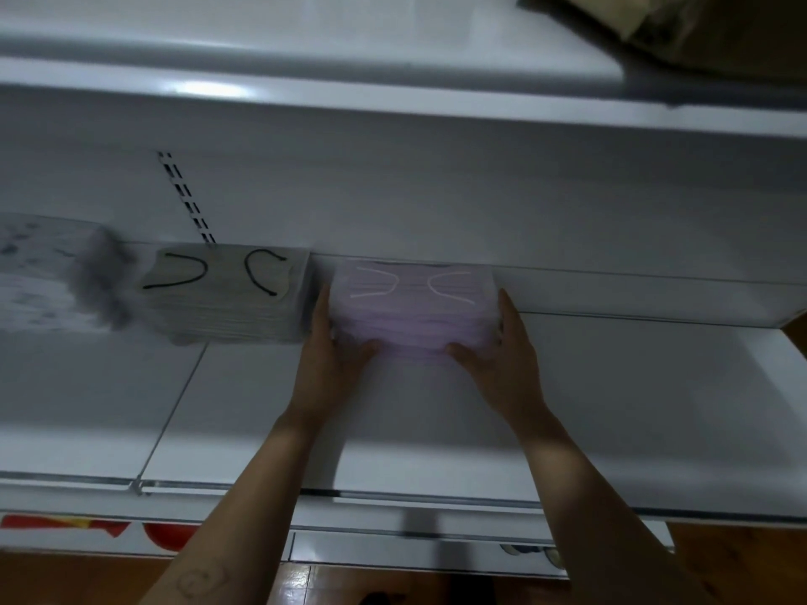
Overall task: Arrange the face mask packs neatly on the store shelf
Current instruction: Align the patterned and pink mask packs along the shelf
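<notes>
A pink pack of face masks (415, 303) lies flat at the back of the white shelf (611, 386), against the rear wall. My left hand (334, 347) holds its left side, thumb across the front edge. My right hand (502, 347) holds its right side in the same way. To the left, almost touching it, sits a grey pack with black ear loops (231, 294). Further left, a white patterned pack (35, 272) with a dark grey end runs out of view.
Another white shelf (393, 98) hangs above. A slotted upright rail (187, 198) runs down the rear wall behind the grey pack. The shelf's front edge (393, 495) is near my forearms. Below it is a wooden floor (742, 561).
</notes>
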Tool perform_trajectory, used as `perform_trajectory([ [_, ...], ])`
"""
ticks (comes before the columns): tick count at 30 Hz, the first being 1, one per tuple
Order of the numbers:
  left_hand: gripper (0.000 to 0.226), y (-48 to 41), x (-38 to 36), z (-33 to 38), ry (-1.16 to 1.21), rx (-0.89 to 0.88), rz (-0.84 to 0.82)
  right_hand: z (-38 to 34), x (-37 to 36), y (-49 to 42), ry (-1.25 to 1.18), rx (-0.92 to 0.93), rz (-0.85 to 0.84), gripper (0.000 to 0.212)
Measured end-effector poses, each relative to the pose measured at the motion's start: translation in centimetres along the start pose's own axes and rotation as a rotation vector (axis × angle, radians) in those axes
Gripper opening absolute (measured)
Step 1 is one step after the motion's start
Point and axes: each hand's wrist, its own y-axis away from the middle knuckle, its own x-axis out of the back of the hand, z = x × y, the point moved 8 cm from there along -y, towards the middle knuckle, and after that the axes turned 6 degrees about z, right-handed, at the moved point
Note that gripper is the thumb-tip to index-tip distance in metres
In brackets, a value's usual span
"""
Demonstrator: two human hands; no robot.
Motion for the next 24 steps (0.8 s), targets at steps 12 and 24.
perform_trajectory([
  [12,0.080,0.1,0.9,0.3,0.359,0.250,0.108,2.3,-0.9,-0.5,-0.557,-0.523,0.002,0.072],
  [24,0.060,-3.3,-1.3,1.5,0.163,0.561,0.084,1.2,-2.7,-3.8,-0.372,-0.666,-0.198,0.051],
])
